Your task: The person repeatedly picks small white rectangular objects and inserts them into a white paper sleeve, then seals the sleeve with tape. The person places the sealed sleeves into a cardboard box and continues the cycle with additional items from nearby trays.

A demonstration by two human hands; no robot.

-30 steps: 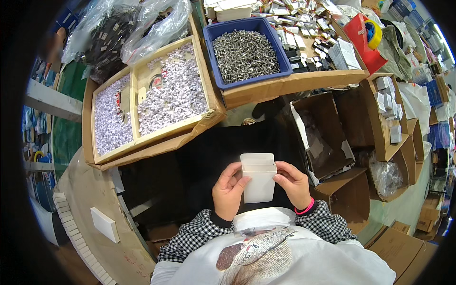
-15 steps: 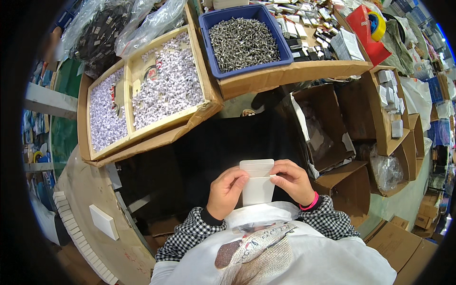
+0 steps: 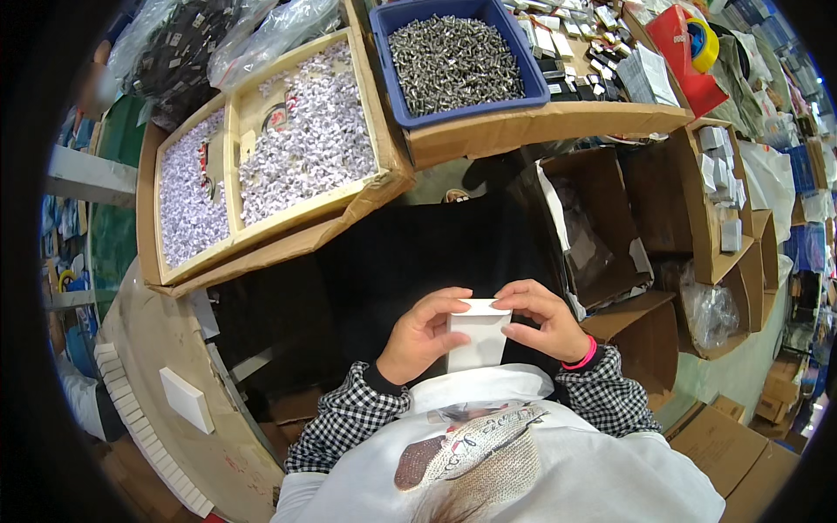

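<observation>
Both hands hold a small white cardboard box (image 3: 477,343) in front of my chest, its top flap folded over. My left hand (image 3: 425,336) grips the left side, thumb on the front face and fingers at the top edge. On the right side, my right hand (image 3: 547,322) has its fingers on the flap's corner and its thumb against the side. A pink band (image 3: 582,354) circles my right wrist. The box's back and its inside are hidden.
Ahead stand a wooden tray (image 3: 229,187) of small white pieces and a blue bin (image 3: 545,91) of small metal parts. Open cardboard boxes (image 3: 649,187) line the right. At left, another white box (image 3: 186,400) lies beside a row of white boxes (image 3: 144,427).
The box's raised top flap has been folded down. My fingers have moved from the sides of the flap to the top edge.
</observation>
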